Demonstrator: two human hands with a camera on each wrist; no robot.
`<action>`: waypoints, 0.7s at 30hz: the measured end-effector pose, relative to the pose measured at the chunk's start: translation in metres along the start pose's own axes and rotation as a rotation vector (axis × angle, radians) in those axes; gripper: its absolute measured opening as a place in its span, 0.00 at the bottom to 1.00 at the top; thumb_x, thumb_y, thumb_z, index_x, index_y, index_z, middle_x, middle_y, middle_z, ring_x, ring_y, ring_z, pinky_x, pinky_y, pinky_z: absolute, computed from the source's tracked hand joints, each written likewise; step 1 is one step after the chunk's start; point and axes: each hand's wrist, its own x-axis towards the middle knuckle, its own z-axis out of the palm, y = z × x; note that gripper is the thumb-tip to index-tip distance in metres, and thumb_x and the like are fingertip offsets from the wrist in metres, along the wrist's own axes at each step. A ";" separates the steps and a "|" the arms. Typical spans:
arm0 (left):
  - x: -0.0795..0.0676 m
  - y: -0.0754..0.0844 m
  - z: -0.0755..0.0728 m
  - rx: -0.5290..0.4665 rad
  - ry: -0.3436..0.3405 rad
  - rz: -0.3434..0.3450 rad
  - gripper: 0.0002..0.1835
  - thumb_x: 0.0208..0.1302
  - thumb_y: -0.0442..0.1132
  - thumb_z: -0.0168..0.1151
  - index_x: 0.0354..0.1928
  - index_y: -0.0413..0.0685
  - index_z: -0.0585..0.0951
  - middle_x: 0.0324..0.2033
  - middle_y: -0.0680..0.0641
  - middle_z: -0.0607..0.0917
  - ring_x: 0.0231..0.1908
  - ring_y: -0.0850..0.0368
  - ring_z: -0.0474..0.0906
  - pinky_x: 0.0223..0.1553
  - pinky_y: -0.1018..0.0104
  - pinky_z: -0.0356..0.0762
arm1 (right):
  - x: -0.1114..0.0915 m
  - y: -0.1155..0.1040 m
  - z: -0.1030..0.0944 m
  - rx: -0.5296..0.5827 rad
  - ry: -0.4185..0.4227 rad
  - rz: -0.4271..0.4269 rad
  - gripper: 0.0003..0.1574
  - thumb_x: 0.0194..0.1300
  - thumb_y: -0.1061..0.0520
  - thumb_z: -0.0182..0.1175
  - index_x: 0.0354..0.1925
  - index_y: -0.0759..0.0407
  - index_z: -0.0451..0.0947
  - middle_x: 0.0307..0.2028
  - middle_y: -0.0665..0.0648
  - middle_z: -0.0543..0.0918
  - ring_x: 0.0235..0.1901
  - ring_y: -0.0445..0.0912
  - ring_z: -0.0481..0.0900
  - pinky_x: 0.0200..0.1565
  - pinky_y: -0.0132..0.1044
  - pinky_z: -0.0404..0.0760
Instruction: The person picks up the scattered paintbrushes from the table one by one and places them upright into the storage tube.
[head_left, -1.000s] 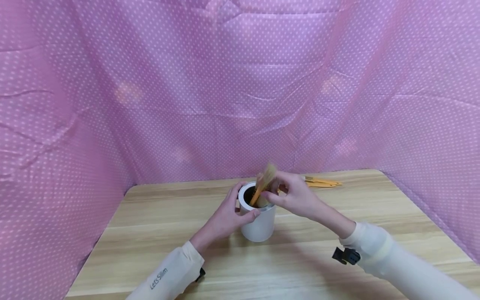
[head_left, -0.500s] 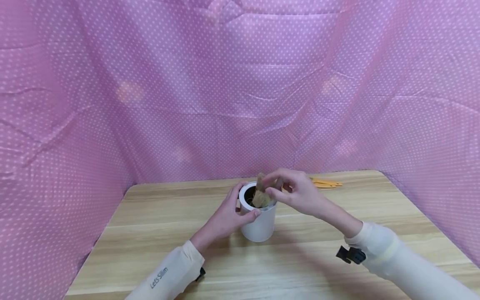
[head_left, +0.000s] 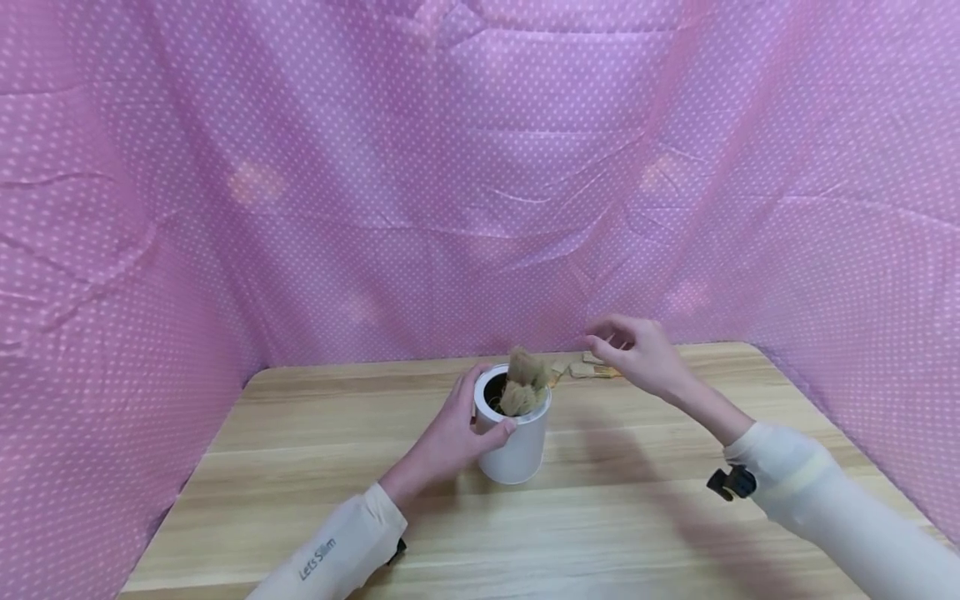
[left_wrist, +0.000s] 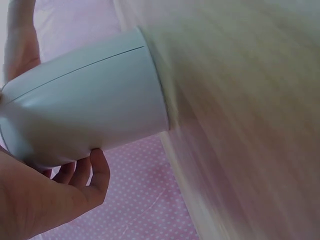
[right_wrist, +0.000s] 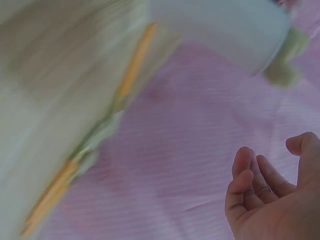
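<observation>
A white cylindrical canister stands upright mid-table, and my left hand grips it with thumb at the front and fingers around the side. The left wrist view shows the curled fingers against the canister wall. Out of its opening stick the tan bristles of several paintbrushes, their handles down inside. My right hand hovers to the right of the canister, fingers loosely bent and holding nothing. Below and behind it, more paintbrushes with orange handles lie on the table, partly hidden by that hand.
The pale wooden table has its back edge just behind the loose brushes. Pink dotted cloth hangs around the back and sides. In the right wrist view the loose brushes lie with handles pointing opposite ways.
My right hand let go of a paintbrush, which dropped handle-first into the canister, then moved up and right toward the loose brushes. The left hand has stayed on the canister.
</observation>
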 end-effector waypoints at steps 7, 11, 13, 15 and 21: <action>-0.001 -0.002 0.003 0.049 0.031 0.015 0.50 0.62 0.61 0.69 0.78 0.55 0.53 0.67 0.49 0.65 0.64 0.54 0.68 0.61 0.49 0.69 | -0.009 0.062 -0.007 -0.096 -0.048 0.069 0.10 0.70 0.54 0.65 0.43 0.60 0.86 0.34 0.53 0.87 0.33 0.49 0.84 0.35 0.42 0.83; -0.003 -0.002 0.004 0.069 0.034 0.009 0.51 0.62 0.62 0.68 0.79 0.55 0.53 0.68 0.49 0.65 0.64 0.53 0.68 0.62 0.49 0.69 | -0.017 0.097 -0.007 -0.112 -0.113 0.073 0.10 0.70 0.57 0.65 0.44 0.62 0.85 0.36 0.53 0.87 0.36 0.50 0.84 0.41 0.46 0.82; -0.003 -0.003 0.004 0.076 0.036 0.007 0.51 0.62 0.63 0.68 0.79 0.55 0.52 0.68 0.48 0.64 0.64 0.52 0.68 0.62 0.48 0.69 | -0.021 0.112 -0.006 -0.112 -0.156 0.079 0.10 0.70 0.58 0.65 0.45 0.64 0.84 0.38 0.54 0.87 0.38 0.51 0.83 0.43 0.49 0.81; -0.003 -0.003 0.005 0.083 0.040 0.008 0.51 0.62 0.63 0.68 0.79 0.56 0.52 0.69 0.48 0.63 0.65 0.52 0.66 0.63 0.48 0.68 | -0.025 0.124 -0.005 -0.116 -0.195 0.083 0.11 0.70 0.59 0.66 0.46 0.65 0.83 0.40 0.57 0.86 0.41 0.54 0.82 0.45 0.53 0.81; -0.002 -0.004 0.005 0.092 0.044 0.021 0.51 0.62 0.64 0.67 0.79 0.58 0.52 0.70 0.49 0.63 0.66 0.53 0.65 0.64 0.48 0.66 | -0.026 0.147 0.004 -0.135 -0.247 0.071 0.17 0.67 0.61 0.67 0.50 0.72 0.81 0.49 0.67 0.83 0.51 0.65 0.79 0.53 0.64 0.76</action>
